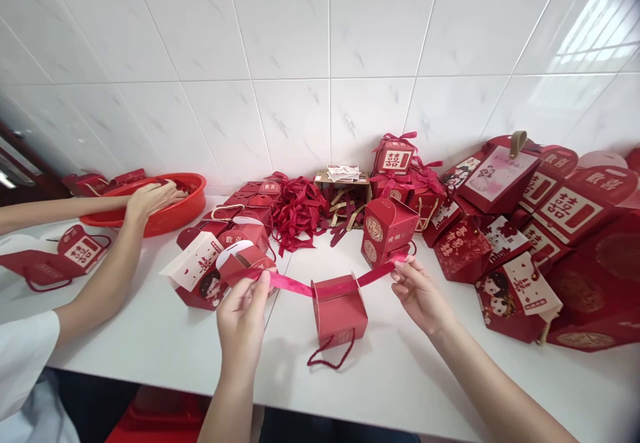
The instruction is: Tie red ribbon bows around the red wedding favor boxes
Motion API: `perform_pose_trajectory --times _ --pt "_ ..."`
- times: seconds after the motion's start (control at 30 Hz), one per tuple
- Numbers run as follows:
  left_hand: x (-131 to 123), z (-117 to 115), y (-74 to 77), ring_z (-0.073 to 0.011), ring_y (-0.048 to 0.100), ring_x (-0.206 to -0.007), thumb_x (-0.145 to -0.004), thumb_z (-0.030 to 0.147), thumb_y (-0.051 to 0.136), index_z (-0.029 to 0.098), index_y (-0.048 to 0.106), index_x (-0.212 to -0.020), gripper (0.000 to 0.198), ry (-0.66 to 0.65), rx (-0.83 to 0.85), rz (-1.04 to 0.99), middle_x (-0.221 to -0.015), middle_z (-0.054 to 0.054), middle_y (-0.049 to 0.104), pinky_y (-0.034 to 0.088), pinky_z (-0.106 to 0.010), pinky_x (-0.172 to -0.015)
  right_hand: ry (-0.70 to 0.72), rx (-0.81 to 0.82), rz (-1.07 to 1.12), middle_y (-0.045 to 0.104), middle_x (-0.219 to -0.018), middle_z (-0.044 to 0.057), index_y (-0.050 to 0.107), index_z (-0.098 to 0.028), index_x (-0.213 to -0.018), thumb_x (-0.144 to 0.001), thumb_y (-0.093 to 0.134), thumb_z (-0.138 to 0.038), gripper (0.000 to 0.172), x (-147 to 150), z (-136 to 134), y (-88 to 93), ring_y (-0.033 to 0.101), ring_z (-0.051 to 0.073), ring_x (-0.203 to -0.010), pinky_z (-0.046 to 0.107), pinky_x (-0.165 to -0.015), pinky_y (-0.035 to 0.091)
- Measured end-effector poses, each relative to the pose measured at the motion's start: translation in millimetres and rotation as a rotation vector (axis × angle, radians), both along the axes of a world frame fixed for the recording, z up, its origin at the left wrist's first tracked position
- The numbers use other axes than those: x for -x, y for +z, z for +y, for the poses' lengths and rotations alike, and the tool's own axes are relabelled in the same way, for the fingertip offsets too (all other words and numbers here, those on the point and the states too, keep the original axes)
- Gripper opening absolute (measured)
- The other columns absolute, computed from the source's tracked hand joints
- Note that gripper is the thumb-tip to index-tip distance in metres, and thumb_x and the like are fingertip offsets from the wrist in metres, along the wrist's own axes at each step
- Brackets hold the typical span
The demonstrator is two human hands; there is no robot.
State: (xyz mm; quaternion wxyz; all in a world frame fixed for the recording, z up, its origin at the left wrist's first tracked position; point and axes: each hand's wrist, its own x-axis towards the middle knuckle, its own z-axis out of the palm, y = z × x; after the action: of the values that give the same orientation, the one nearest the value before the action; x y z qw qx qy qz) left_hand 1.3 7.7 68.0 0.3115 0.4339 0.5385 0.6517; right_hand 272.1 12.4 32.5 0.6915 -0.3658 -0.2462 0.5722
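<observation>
A small red gift box (339, 315) with a cord handle stands on the white table (380, 376) in front of me. A red ribbon (300, 287) runs across its top. My left hand (243, 319) pinches the ribbon's left end, fingers closed. On the other side, my right hand (419, 291) pinches the ribbon's right end. The ribbon is pulled taut between both hands, with the box in the middle.
A co-worker's arm at left reaches a hand (149, 199) into a red basin (173, 213). A heap of loose red ribbons (299, 213) lies at the back. Finished red boxes (387, 229) and a stack of red gift bags (540, 229) fill the right.
</observation>
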Motion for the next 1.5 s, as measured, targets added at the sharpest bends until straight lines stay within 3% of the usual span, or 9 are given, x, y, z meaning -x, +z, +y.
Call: perform_pose_trajectory --times 0.17,0.27,0.47,0.67,1.0,1.2,1.27,1.37,1.5 --pt "-11 13 30.7 -0.0130 0.046 -0.062 -0.076 0.036 0.072 0.021 0.068 -0.071 0.016 -0.167 -0.082 0.171 -0.062 0.003 0.051 0.037 -0.024 -0.060 -0.031 -0.200 -0.263 0.054 -0.048 -0.006 0.062 -0.023 -0.086 -0.076 0.076 -0.035 0.021 5 2 25.9 0.045 0.009 -0.040 0.020 -0.038 0.030" --pt "-17 21 41.6 -0.0125 0.042 -0.058 -0.079 0.036 0.067 0.020 0.061 -0.061 0.024 -0.300 -0.118 0.250 -0.059 0.003 0.046 0.034 -0.024 -0.056 -0.064 -0.319 -0.423 0.057 -0.054 -0.004 0.064 -0.022 -0.085 -0.077 0.075 -0.036 0.019 13 3 40.9 0.047 0.010 -0.044 0.022 -0.040 0.033" --pt "-31 23 59.3 -0.0172 0.056 -0.078 -0.082 0.032 0.064 0.020 0.070 -0.078 0.014 -0.410 -0.154 0.261 -0.076 -0.001 0.064 0.042 -0.025 -0.075 0.021 -0.373 -0.376 0.059 -0.073 -0.002 0.069 -0.023 -0.088 -0.072 0.079 -0.032 0.021 33 12 62.7 0.046 0.008 -0.052 0.022 -0.043 0.037" --pt "-37 21 73.8 -0.0162 0.052 -0.069 -0.082 0.035 0.063 0.019 0.066 -0.068 0.022 -0.441 -0.159 0.289 -0.070 -0.001 0.060 0.041 -0.026 -0.070 0.050 -0.372 -0.326 0.054 -0.065 -0.004 0.066 -0.023 -0.082 -0.071 0.078 -0.036 0.021 38 18 74.4 0.040 0.007 -0.046 0.020 -0.039 0.028" --pt "-43 21 64.2 -0.0183 0.061 -0.081 -0.080 0.034 0.068 0.020 0.074 -0.090 0.019 -0.409 -0.243 0.136 -0.084 -0.004 0.069 0.047 -0.027 -0.079 -0.051 -0.434 -0.383 0.051 -0.055 -0.006 0.065 -0.021 -0.080 -0.077 0.075 -0.038 0.020 39 19 83.0 0.041 0.007 -0.044 0.021 -0.043 0.034" --pt "-48 20 59.1 -0.0212 0.066 -0.087 -0.079 0.042 0.069 0.019 0.075 -0.086 0.025 -0.428 -0.254 0.007 -0.085 -0.005 0.073 0.050 -0.029 -0.082 -0.153 -0.479 -0.472 0.062 -0.069 -0.001 0.067 -0.023 -0.079 -0.077 0.075 -0.037 0.017 40 17 82.8 0.056 0.012 -0.062 0.025 -0.058 0.047" --pt "-49 18 58.6 -0.0223 0.067 -0.089 -0.080 0.043 0.068 0.018 0.075 -0.086 0.027 -0.442 -0.261 0.003 -0.086 -0.007 0.075 0.051 -0.031 -0.085 -0.108 -0.498 -0.427 0.064 -0.073 -0.001 0.065 -0.023 -0.080 -0.079 0.073 -0.037 0.016 41 17 82.9 0.060 0.013 -0.067 0.026 -0.061 0.049" --pt "-49 15 57.2 -0.0214 0.069 -0.083 -0.083 0.041 0.066 0.016 0.074 -0.089 0.027 -0.475 -0.260 0.059 -0.079 -0.007 0.075 0.053 -0.031 -0.081 0.036 -0.490 -0.402 0.063 -0.069 -0.001 0.061 -0.022 -0.080 -0.083 0.069 -0.039 0.019 45 15 84.8 0.060 0.012 -0.055 0.024 -0.050 0.047" --pt "-46 10 58.1 -0.0182 0.070 -0.073 -0.084 0.036 0.068 0.018 0.063 -0.115 0.036 -0.555 -0.223 0.112 -0.071 -0.003 0.073 0.054 -0.029 -0.075 0.136 -0.492 -0.583 0.061 -0.063 -0.001 0.065 -0.018 -0.086 -0.083 0.068 -0.040 0.023 51 10 88.9 0.047 0.008 -0.040 0.022 -0.037 0.036"
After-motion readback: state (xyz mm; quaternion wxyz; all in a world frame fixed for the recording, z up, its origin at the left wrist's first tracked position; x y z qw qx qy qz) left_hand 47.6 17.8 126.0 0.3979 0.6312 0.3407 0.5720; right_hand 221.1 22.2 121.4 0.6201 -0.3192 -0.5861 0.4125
